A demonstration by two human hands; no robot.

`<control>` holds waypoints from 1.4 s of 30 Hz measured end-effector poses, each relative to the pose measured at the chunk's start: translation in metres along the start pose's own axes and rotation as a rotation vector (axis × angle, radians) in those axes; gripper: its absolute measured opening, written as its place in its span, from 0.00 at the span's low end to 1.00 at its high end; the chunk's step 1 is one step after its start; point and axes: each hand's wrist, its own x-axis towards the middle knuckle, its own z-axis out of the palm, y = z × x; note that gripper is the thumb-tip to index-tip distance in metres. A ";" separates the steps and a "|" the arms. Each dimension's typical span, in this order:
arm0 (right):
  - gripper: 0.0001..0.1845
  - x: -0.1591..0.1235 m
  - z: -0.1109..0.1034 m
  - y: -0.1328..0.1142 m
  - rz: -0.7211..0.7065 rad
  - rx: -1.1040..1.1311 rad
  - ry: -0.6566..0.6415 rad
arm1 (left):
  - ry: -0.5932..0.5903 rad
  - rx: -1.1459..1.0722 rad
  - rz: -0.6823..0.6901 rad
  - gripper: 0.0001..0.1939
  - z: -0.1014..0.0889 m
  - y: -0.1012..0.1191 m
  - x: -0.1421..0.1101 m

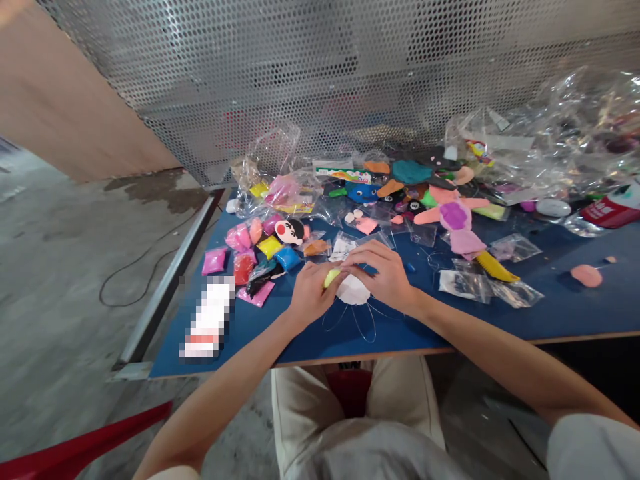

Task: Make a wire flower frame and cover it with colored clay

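Note:
My left hand (311, 292) is closed around a small lump of pale yellow modelling clay (331, 277), which shows between its thumb and fingers. My right hand (384, 272) reaches in from the other side, its fingers curled and thumb and fingertips pinched together at the clay's upper end. Just below and between the hands lies a white rounded piece (354, 292) on the blue table (300, 347). Thin clear loops (367, 327) spread out from under it toward me. The fingertips partly hide one another.
Left of my hands lie several coloured clay packets (271, 247) and a clay face (289, 231). A pink clay figure (456, 220), a yellow serrated tool (497, 268) and a bottle (610, 208) are on the right. Plastic bags (545, 147) lie along the perforated metal panel (310, 73).

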 end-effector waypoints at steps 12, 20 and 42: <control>0.05 0.002 -0.001 -0.001 -0.046 -0.029 0.008 | 0.062 0.057 0.064 0.17 0.002 0.002 0.000; 0.06 0.002 -0.001 0.000 -0.061 -0.031 0.016 | 0.102 0.085 0.110 0.16 0.002 0.002 0.000; 0.06 -0.002 0.000 0.003 -0.082 -0.031 -0.007 | 0.057 0.069 0.098 0.17 0.001 0.001 0.000</control>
